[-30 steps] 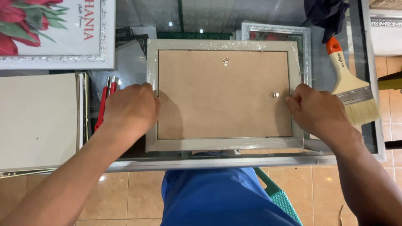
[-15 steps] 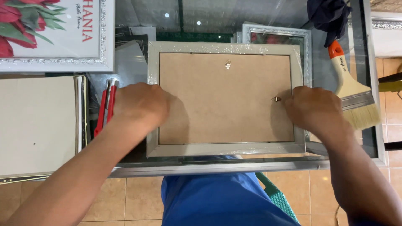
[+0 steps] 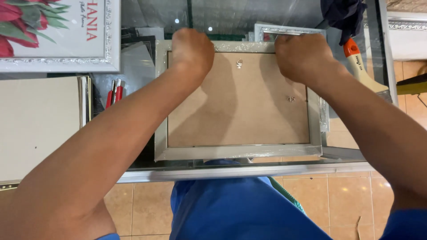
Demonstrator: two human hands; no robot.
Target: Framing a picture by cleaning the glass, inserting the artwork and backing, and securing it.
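A silver picture frame (image 3: 235,152) lies face down on a glass table (image 3: 249,171), its brown backing board (image 3: 240,106) facing up with two small metal hangers. My left hand (image 3: 192,50) is closed as a fist on the frame's far edge at the left. On the same far edge, toward the right, my right hand (image 3: 306,57) presses with curled fingers. Both forearms reach across the frame from the near side.
A framed print with red flowers (image 3: 58,35) lies at the far left, a stack of pale boards (image 3: 40,124) below it. A red-handled tool (image 3: 114,92) lies between them and the frame. A paintbrush (image 3: 362,66) and dark cloth (image 3: 344,15) sit at the right.
Both hands have moved from the frame's left and right sides up to its far edge. The view has shifted slightly.
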